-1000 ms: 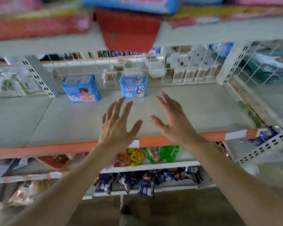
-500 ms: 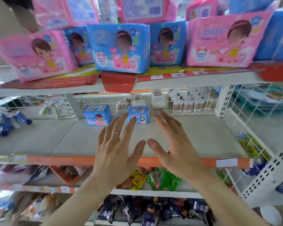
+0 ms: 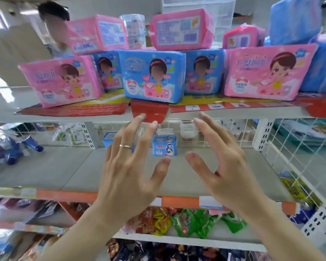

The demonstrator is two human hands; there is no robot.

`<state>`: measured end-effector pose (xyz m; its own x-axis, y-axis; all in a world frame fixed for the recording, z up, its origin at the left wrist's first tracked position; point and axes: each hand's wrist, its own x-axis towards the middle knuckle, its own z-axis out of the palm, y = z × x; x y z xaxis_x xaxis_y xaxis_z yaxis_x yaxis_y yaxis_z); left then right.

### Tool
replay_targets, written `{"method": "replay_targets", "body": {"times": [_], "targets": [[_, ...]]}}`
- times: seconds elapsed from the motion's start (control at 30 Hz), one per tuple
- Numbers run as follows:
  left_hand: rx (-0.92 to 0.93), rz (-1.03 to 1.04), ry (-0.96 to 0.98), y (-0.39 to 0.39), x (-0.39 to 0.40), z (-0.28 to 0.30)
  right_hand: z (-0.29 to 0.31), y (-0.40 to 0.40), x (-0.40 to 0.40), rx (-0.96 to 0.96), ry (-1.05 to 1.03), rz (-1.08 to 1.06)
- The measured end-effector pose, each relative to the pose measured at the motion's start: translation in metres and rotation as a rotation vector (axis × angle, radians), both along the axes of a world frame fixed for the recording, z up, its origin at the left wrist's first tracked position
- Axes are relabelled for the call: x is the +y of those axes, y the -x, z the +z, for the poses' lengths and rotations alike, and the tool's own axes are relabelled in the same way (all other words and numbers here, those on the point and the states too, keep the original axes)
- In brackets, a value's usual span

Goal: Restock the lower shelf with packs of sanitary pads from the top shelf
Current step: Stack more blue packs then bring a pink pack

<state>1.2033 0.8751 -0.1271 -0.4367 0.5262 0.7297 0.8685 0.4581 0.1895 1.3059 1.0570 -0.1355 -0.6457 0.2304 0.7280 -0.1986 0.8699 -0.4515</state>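
Left hand [image 3: 128, 178] and right hand [image 3: 228, 174] spread, empty, below top shelf [image 3: 233, 112] edge.

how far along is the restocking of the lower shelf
Barely begun. Done: the lower shelf carries only two small blue packs at the back. In hand: nothing; the left hand and right hand are open and empty, raised below the top shelf. Left: the pink packs and the blue pack up there all wait.
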Motion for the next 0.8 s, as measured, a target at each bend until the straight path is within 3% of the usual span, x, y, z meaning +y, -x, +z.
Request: {"method": "replay_targets", "body": {"times": [0.17, 0.43, 0.8], "targets": [[-0.012, 0.025, -0.049, 0.028, -0.007, 0.025, 0.024, 0.021, -0.01, 0.058, -0.026, -0.01], [0.019, 0.051, -0.125, 0.069, -0.011, 0.072, 0.071, 0.047, -0.011, 0.193, -0.048, -0.206], [-0.071, 0.053, -0.061, 0.113, 0.008, 0.101, 0.097, 0.091, -0.006, 0.006, -0.024, -0.389]]}}
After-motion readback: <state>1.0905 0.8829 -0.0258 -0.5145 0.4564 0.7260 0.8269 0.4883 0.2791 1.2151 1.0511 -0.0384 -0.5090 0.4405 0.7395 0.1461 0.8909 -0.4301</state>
